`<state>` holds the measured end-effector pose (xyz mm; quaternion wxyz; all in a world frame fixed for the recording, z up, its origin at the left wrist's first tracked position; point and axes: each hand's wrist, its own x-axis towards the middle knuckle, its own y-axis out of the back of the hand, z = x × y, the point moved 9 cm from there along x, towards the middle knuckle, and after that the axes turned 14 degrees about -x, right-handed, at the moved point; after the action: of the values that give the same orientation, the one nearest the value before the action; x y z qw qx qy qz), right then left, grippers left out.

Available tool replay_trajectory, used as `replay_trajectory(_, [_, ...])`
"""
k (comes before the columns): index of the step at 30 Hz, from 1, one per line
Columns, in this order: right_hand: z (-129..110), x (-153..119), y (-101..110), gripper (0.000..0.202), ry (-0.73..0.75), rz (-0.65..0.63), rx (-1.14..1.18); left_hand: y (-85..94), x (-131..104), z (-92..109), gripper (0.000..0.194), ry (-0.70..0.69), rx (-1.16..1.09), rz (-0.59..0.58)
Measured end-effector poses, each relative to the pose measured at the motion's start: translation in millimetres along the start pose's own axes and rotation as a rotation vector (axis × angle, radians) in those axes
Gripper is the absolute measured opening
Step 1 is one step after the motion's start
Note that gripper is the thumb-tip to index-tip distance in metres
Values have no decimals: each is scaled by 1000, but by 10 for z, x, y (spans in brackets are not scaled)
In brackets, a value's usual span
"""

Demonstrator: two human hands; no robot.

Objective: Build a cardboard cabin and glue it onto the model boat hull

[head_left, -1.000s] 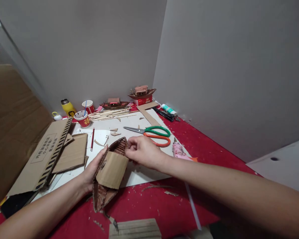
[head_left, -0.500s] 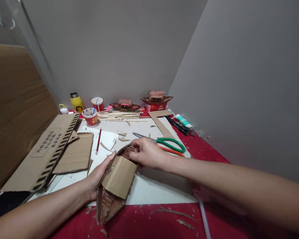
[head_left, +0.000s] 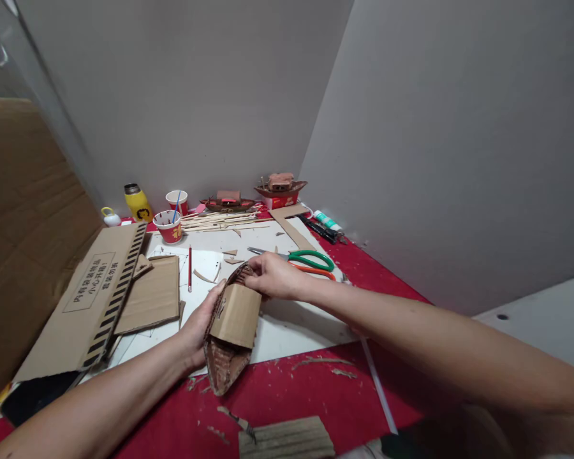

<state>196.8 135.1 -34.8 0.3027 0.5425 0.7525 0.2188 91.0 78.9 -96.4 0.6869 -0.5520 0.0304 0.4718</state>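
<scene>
A brown model boat (head_left: 227, 364) with a curved cardboard canopy (head_left: 238, 315) across its middle is held over the front of the white board. My left hand (head_left: 198, 331) is closed around the boat's left side, thumb along the rim. At the boat's far end, my right hand (head_left: 272, 275) grips the right side, its fingertips reaching inside the hull near the canopy; some fingers are hidden. Just beyond my right hand lie scissors (head_left: 310, 259) with green and orange handles.
Cardboard sheets (head_left: 153, 296) and a printed carton flap (head_left: 83, 299) lie left. A red pencil (head_left: 190, 268), paper cups (head_left: 169, 226), wooden sticks (head_left: 220, 220), a yellow bottle (head_left: 138, 203) and two finished model boats (head_left: 280, 185) stand or lie farther back. Corrugated cardboard (head_left: 287, 438) sits at the front.
The view has shifted, bringing the table's front and a corrugated piece into sight. The boat appears slightly higher and more upright in the picture, with both hands still on it.
</scene>
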Motion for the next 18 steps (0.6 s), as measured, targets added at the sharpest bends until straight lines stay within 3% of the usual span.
replay_trajectory(5, [-131,-122,99,8,32,-44,9,-39,-41,16,47,9,4,-28])
replay_trajectory(10, [-166,-204,194,17,85,26,-26,-15,-26,13,43,6,42,-36])
replay_trajectory(18, [-254,-135,189,8,203,196,-161,-4,-40,32,36,-43,56,-33])
